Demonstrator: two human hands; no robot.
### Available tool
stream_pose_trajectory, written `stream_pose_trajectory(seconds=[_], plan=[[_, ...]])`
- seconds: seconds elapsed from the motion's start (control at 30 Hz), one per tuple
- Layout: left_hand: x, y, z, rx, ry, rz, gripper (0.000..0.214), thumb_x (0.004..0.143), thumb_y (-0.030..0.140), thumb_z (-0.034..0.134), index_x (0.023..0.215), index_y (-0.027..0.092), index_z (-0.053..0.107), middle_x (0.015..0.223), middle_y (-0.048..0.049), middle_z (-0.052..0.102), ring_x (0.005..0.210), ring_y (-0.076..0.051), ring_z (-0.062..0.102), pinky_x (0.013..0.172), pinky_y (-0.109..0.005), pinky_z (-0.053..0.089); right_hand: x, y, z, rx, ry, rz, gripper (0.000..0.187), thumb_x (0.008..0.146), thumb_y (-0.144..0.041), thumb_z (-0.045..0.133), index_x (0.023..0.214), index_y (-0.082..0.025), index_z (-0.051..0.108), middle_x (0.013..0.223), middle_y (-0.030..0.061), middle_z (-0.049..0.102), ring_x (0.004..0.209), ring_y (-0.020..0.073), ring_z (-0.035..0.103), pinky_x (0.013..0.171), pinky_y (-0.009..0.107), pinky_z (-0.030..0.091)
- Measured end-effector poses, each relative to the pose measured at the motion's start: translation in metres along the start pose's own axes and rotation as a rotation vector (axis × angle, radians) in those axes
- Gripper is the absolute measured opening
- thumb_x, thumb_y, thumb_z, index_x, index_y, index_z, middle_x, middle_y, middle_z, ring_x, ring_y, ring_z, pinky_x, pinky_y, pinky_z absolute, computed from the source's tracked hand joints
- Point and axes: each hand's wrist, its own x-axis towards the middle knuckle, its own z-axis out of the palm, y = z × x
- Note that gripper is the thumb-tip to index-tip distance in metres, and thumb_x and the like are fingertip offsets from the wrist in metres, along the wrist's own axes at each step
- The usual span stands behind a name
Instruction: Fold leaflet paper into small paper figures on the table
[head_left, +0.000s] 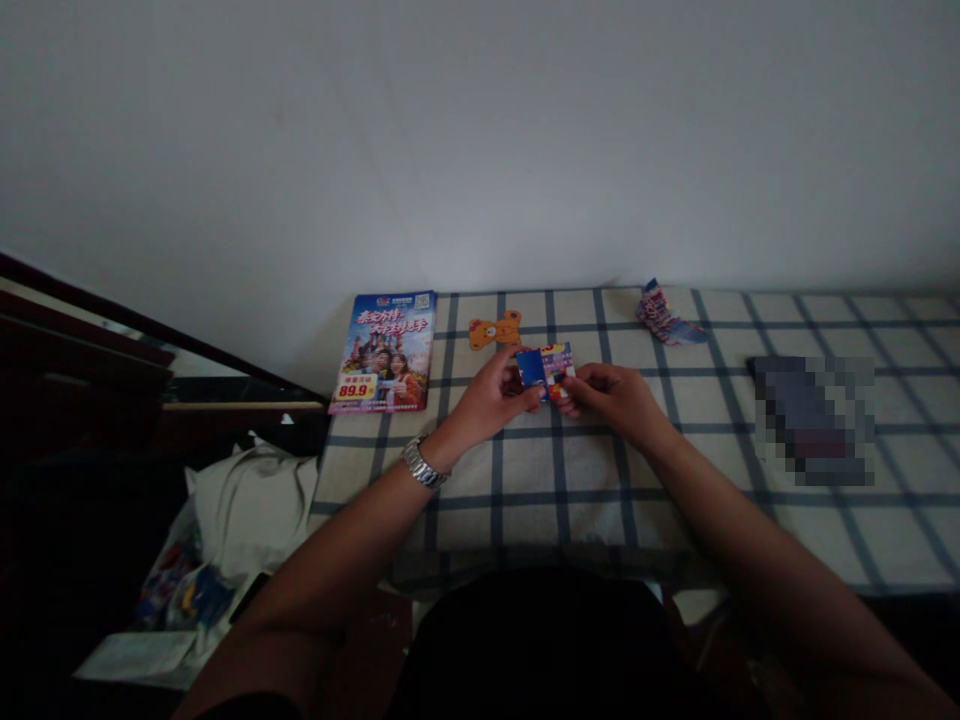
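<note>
My left hand [491,395] and my right hand [611,395] meet over the checked tablecloth [570,470], both pinching a small folded piece of colourful paper [546,368] with blue, red and yellow patches. The left fingers grip its left edge and the right fingers its lower right corner. A metal watch [422,465] is on my left wrist. Just beyond the paper lies an orange folded paper shape [495,329].
A colourful flyer [384,352] lies at the table's left end. Another folded patterned paper piece [664,315] rests near the wall. A dark blurred object [814,418] sits to the right. White bags and clutter [225,520] fill the floor at left.
</note>
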Motion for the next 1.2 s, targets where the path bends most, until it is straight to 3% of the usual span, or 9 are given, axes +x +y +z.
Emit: stream_pose_trajectory(seconds=[0.2, 0.47, 0.7, 0.87, 1.03, 1.2], plan=[[-0.0001, -0.0001, -0.0006, 0.046, 0.0, 0.036, 0.051, 0.09, 0.04, 0.08, 0.127, 0.023, 0.05, 0.109, -0.0096, 0.074, 0.082, -0.02, 0.076, 0.071, -0.034, 0.066, -0.0012, -0.0005, 0.0028, 0.023, -0.044, 0.01, 0.039, 0.082, -0.059, 0.082, 0.09, -0.022, 0.074, 0.082, 0.0053, 0.081, 0.076, 0.024, 0.08, 0.075, 0.038, 0.069], [0.0, -0.0049, 0.0001, 0.009, 0.013, 0.041, 0.057, 0.087, 0.036, 0.082, 0.133, 0.023, 0.049, 0.111, -0.0082, 0.073, 0.086, -0.02, 0.075, 0.069, -0.03, 0.065, -0.0007, 0.0054, 0.0024, 0.014, -0.058, 0.054, 0.034, 0.079, -0.049, 0.087, 0.091, -0.02, 0.074, 0.081, 0.004, 0.082, 0.076, 0.0219, 0.08, 0.075, 0.035, 0.069], [0.0008, -0.0072, -0.0015, 0.02, 0.05, 0.056, 0.053, 0.094, 0.048, 0.075, 0.134, 0.024, 0.051, 0.107, -0.0074, 0.071, 0.083, -0.019, 0.073, 0.069, -0.031, 0.066, -0.0003, 0.0031, 0.0015, 0.011, -0.026, 0.053, 0.032, 0.078, -0.049, 0.088, 0.089, -0.022, 0.075, 0.08, 0.004, 0.082, 0.075, 0.0236, 0.08, 0.076, 0.038, 0.07], [-0.0001, -0.0001, -0.0035, 0.113, 0.168, 0.107, 0.039, 0.101, 0.054, 0.063, 0.119, 0.02, 0.06, 0.106, -0.0071, 0.069, 0.089, -0.018, 0.07, 0.071, -0.027, 0.063, -0.0006, 0.0056, 0.0015, 0.034, -0.051, 0.079, 0.032, 0.079, -0.049, 0.088, 0.09, -0.022, 0.075, 0.082, 0.0042, 0.082, 0.077, 0.0235, 0.081, 0.079, 0.039, 0.07], [0.0012, 0.0008, -0.006, 0.176, 0.19, 0.132, 0.034, 0.1, 0.053, 0.064, 0.1, 0.018, 0.062, 0.084, 0.0, 0.06, 0.073, -0.014, 0.061, 0.064, -0.023, 0.056, -0.0018, 0.0044, 0.0037, 0.034, -0.072, 0.087, 0.032, 0.078, -0.048, 0.088, 0.093, -0.022, 0.075, 0.083, 0.004, 0.083, 0.078, 0.0234, 0.081, 0.08, 0.04, 0.07], [0.002, 0.0019, -0.0069, 0.216, 0.216, 0.124, 0.036, 0.099, 0.055, 0.064, 0.095, 0.019, 0.06, 0.079, 0.0014, 0.057, 0.068, -0.013, 0.057, 0.059, -0.022, 0.052, -0.002, 0.0047, 0.0034, 0.009, -0.089, 0.038, 0.031, 0.081, -0.048, 0.085, 0.095, -0.023, 0.075, 0.085, 0.0034, 0.082, 0.079, 0.0231, 0.08, 0.078, 0.039, 0.07]])
